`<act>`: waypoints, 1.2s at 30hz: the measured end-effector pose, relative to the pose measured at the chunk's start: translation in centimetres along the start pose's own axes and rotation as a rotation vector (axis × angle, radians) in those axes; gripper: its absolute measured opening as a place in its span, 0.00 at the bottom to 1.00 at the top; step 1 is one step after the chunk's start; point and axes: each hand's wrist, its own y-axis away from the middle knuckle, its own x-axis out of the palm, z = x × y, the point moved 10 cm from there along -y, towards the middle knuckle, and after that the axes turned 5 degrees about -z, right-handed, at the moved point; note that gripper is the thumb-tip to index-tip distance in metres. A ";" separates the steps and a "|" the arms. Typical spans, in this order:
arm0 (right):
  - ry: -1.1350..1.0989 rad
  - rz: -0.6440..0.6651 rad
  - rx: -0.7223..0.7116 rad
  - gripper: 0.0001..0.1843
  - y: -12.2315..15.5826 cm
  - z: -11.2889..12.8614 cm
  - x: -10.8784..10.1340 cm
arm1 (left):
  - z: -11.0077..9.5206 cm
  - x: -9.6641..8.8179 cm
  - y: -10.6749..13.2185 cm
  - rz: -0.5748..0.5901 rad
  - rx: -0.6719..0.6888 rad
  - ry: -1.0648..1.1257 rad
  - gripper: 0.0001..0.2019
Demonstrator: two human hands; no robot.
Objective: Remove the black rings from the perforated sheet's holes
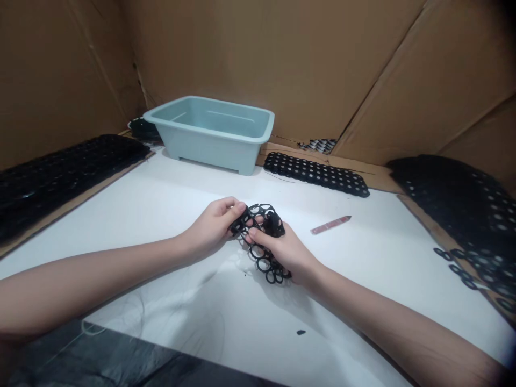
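A piece of black mesh made of joined rings [264,263] is held between my two hands, a little above the white table. My left hand [217,220] pinches its upper left end between thumb and fingers. Around its middle my right hand [282,244] is closed, the thumb lying across the front. Part of the mesh hangs below the right thumb, and some of it is bunched up and hidden by the fingers. To the right of my hands lies a small flat reddish blade-like tool [330,224] with a dark pointed tip.
A pale blue plastic tub [213,148] stands at the back of the white table [161,306]. Beside it lies a black perforated strip [316,174]. Stacks of black mesh sit at the left [68,177] and right [455,199]. Cardboard walls [282,64] enclose the table.
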 end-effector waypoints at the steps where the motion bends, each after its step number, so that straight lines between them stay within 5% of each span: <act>1: -0.002 0.000 0.004 0.08 0.0 0.0 0.0 | -0.2 -0.2 0.0 -0.026 0.018 -0.005 0.12; 7: -0.085 0.019 0.062 0.10 0.1 -0.5 0.1 | -1.0 -1.0 -0.2 -0.092 0.083 -0.033 0.12; 9: -0.137 0.057 0.106 0.09 0.5 -0.9 0.6 | -1.4 -2.6 -1.1 -0.163 0.098 -0.031 0.12; 12: -0.118 0.133 0.130 0.06 1.2 -1.2 1.6 | -2.7 -6.9 -1.9 -0.425 0.165 -0.072 0.13; 14: -0.078 0.183 0.109 0.06 1.5 -1.1 2.2 | -3.3 -7.6 -2.0 -0.448 0.199 -0.122 0.13; 19: -0.006 0.146 0.084 0.18 1.3 -1.2 1.9 | -4.3 -3.3 -0.1 -0.237 0.343 -0.506 0.12; 23: -0.016 0.121 0.067 0.19 1.2 -1.2 1.9 | -4.5 -1.4 1.4 -0.190 0.376 -0.692 0.12; 31: 0.034 0.290 -0.058 0.16 2.2 -0.2 3.5 | -3.4 0.6 2.7 -0.040 0.318 -0.733 0.12; 36: 0.095 0.279 -0.129 0.16 2.4 0.7 3.5 | -3.0 0.9 3.2 -0.005 0.273 -0.617 0.12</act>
